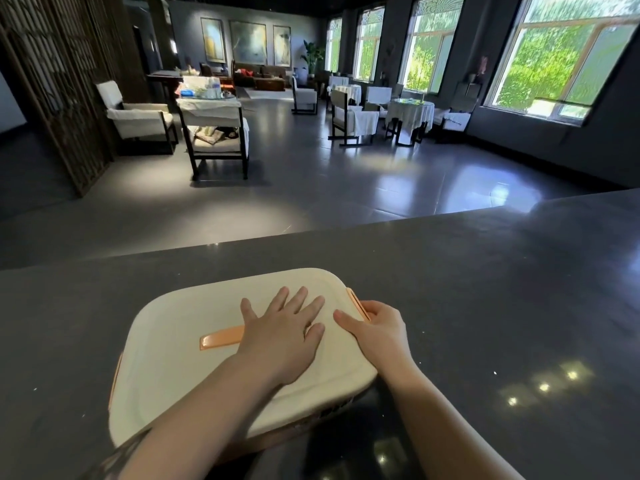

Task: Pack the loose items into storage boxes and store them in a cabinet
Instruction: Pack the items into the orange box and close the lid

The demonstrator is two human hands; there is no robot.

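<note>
My left hand (pixel 282 332) presses flat, fingers straight, on the cream plastic storage box lid (pixel 180 344). My right hand (pixel 375 327) grips its orange side latch (pixel 356 301), thumb on top.

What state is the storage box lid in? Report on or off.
On. The cream lid covers the storage box; the left hand presses flat on it, the right hand grips the orange side latch.

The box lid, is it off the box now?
No, the lid sits on the box, with the left hand flat on it.
</note>
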